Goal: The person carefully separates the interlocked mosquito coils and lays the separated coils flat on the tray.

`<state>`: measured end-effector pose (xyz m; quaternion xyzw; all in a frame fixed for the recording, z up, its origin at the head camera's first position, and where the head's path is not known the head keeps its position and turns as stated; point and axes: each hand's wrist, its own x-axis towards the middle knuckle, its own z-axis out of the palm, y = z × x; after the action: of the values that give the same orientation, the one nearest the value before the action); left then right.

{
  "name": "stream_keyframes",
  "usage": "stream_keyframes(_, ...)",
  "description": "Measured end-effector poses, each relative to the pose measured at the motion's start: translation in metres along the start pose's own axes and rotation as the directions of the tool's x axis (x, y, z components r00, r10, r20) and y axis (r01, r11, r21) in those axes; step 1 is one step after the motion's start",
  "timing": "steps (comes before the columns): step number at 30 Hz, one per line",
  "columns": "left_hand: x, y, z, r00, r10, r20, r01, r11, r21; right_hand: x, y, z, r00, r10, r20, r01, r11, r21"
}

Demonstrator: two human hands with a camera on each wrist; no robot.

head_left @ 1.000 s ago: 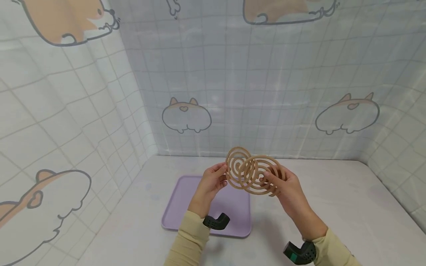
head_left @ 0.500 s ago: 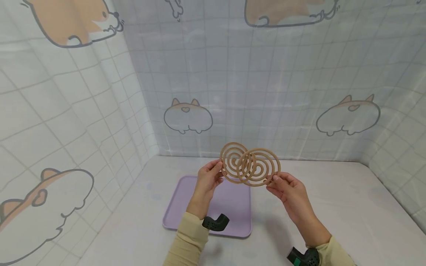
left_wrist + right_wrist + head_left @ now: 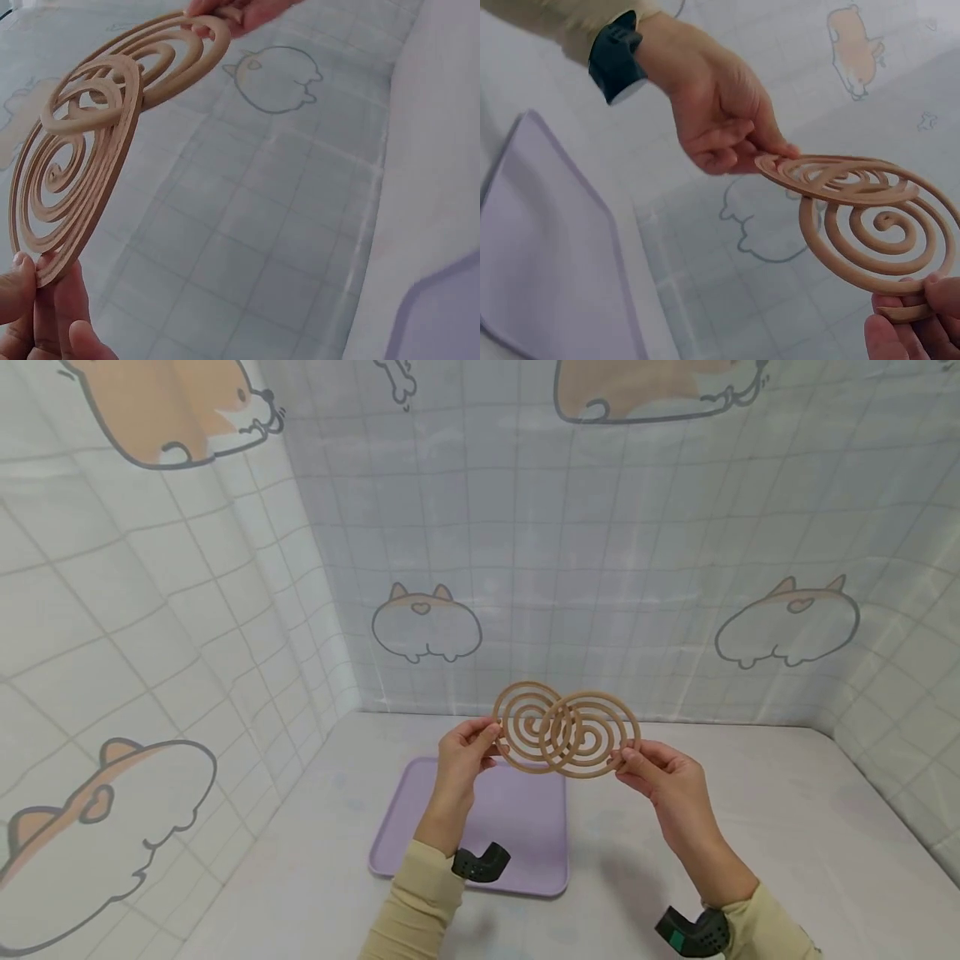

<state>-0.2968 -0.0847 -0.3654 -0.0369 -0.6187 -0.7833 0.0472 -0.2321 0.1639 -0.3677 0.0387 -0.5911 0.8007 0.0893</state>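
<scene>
Two tan mosquito coils overlap in mid-air, their rings threaded through each other. My left hand (image 3: 459, 764) pinches the outer edge of the left coil (image 3: 533, 725) between thumb and fingers. On the other side, my right hand (image 3: 677, 789) pinches the rim of the right coil (image 3: 588, 740). Seen from the left wrist, the left coil (image 3: 54, 175) is tilted and crosses the other near its top. The right wrist view has the right coil (image 3: 886, 220) closest, its windings lying against those of the other coil.
A lilac tray (image 3: 517, 827) lies on the white tabletop (image 3: 772, 827) below the hands. Fabric walls (image 3: 600, 568) with a grid and cartoon dogs enclose the table at the back and sides. Each wrist wears a dark camera band (image 3: 482, 863).
My right hand has shifted its grip from over the right coil's windings to its outer rim, then drawn slightly right. The coils now face the head camera more squarely, spread a little wider.
</scene>
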Motion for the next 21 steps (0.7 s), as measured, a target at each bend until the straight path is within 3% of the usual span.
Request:
stream_keyframes(5, 0.006, 0.005, -0.007, 0.998, 0.043, 0.047, -0.048, 0.991, 0.124, 0.003, -0.007, -0.007, 0.999, -0.016, 0.029, 0.02, 0.99, -0.137)
stream_keyframes(11, 0.012, 0.017, -0.017, 0.987, 0.077, 0.139, -0.116, 0.947, 0.3, 0.006, -0.017, -0.013, 0.997, -0.009, 0.082, 0.035, 0.946, -0.321)
stream_keyframes(17, 0.017, 0.031, -0.024, 0.957, 0.125, 0.261, -0.225, 0.887, 0.402, 0.008, -0.026, -0.016, 0.991, 0.007, 0.136, 0.061, 0.868, -0.493)
stream_keyframes(21, 0.014, 0.048, -0.024, 0.928, 0.148, 0.341, -0.306, 0.827, 0.472, 0.009, -0.031, -0.017, 0.984, 0.016, 0.177, 0.078, 0.854, -0.514)
